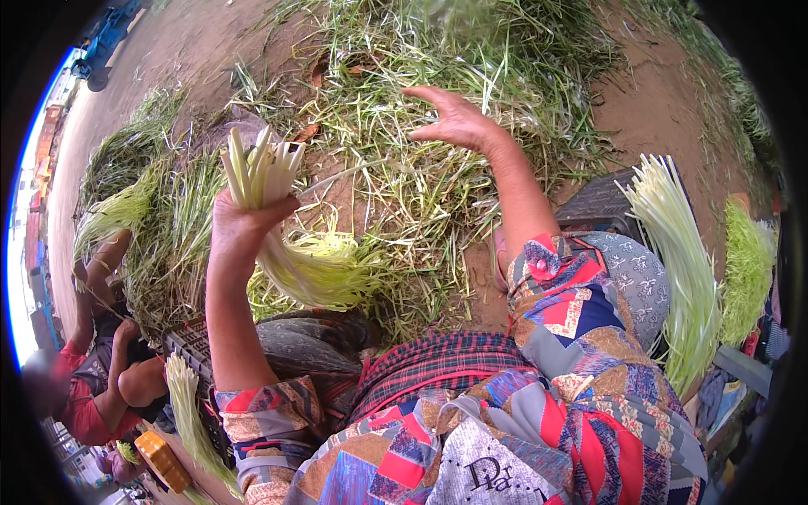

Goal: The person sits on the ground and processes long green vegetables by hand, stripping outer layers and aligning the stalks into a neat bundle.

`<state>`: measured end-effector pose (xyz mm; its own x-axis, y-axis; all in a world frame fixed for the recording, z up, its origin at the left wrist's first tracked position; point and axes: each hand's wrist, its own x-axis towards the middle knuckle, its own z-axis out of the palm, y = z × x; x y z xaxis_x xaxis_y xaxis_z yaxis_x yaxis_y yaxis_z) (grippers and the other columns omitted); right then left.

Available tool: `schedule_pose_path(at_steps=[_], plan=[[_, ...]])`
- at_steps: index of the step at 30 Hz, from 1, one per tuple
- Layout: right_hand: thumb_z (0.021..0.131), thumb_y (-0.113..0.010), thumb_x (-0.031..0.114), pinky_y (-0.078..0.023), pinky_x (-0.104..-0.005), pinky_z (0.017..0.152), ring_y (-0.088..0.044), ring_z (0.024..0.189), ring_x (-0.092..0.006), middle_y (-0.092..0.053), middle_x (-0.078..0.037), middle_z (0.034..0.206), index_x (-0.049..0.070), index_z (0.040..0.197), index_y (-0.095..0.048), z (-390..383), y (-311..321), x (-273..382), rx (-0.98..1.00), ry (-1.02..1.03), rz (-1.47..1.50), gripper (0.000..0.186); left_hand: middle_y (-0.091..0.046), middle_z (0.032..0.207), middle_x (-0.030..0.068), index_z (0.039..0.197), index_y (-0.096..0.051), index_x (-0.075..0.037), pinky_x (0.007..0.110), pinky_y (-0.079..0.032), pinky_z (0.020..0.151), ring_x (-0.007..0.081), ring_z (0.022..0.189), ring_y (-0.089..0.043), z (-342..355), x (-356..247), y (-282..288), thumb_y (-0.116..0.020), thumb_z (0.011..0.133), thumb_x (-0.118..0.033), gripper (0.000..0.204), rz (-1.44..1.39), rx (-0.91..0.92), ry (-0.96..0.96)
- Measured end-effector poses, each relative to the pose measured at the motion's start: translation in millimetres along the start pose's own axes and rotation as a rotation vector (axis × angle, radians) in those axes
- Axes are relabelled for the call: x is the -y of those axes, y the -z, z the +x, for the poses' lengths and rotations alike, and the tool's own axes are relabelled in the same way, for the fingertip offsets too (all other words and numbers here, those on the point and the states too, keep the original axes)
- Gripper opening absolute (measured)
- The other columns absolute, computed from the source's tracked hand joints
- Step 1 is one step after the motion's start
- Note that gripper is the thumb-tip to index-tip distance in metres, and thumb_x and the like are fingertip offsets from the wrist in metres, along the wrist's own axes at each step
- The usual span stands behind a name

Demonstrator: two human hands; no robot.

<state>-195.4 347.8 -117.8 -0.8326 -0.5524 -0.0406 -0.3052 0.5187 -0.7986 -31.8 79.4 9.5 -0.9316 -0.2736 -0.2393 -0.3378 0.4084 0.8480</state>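
The left hand [242,219] hides the middle of the gripped bunch [259,172]; its stalks cannot be counted. At the right hand [454,118], 2 tips stand out; the remaining fingers cannot be told apart. Beyond that hand, a green patch [463,21] is blurred and cut off by the upper edge. To its right, a dark crate [602,204] is partly covered by another bunch [673,252]. Left of the left hand, a seated person's head [44,383] is blurred; distant objects [42,189] are too small to identify.

A single head-worn fisheye view — close above a patchwork shirt [497,425], facing down over bare ground [644,109].
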Motion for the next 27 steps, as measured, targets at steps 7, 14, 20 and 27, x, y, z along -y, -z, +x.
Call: schedule_pose_path(at_steps=[7,14,20,27], plan=[[0.088,-0.063,0.025,-0.047,-0.0268,0.077,-0.058,0.077,-0.0086,-0.065,0.000,0.078,0.006,0.097,-0.068,-1,-70,65,0.561,0.113,0.572,0.021,-0.065,0.077,0.0039,0.092,-0.068,-0.006,0.031,-0.046,0.064,0.0145,0.066,-0.059,-2,6,15,-0.078,0.067,-0.009,0.026,-0.016,-0.095,-0.010],[0.089,-0.061,0.023,-0.048,-0.0249,0.061,-0.058,0.062,-0.0073,-0.064,-0.001,0.069,0.007,0.090,-0.069,3,-43,40,0.189,-0.009,0.485,0.018,-0.066,0.078,0.0047,0.094,-0.068,-0.006,0.031,-0.047,0.065,0.0142,0.067,-0.059,14,27,34,-0.075,0.069,-0.011,0.027,0.133,-0.340,-0.033],[0.088,-0.059,0.029,-0.050,-0.0382,0.068,-0.064,0.068,-0.0215,-0.066,-0.009,0.073,0.010,0.087,-0.067,-7,-87,84,0.060,0.345,0.148,0.020,-0.067,0.079,0.0049,0.097,-0.067,-0.006,0.030,-0.050,0.064,0.0143,0.068,-0.062,11,29,-3,-0.072,0.075,-0.014,0.024,0.278,-0.317,-0.345],[0.089,-0.055,0.027,-0.051,-0.0415,0.070,-0.064,0.073,-0.0268,-0.066,-0.011,0.076,0.013,0.089,-0.068,-9,-78,62,-0.002,0.018,-0.183,0.019,-0.068,0.081,0.0061,0.100,-0.066,-0.005,0.030,-0.052,0.064,0.0148,0.071,-0.064,13,22,0,-0.070,0.077,-0.012,0.025,0.242,-0.416,-0.212]])
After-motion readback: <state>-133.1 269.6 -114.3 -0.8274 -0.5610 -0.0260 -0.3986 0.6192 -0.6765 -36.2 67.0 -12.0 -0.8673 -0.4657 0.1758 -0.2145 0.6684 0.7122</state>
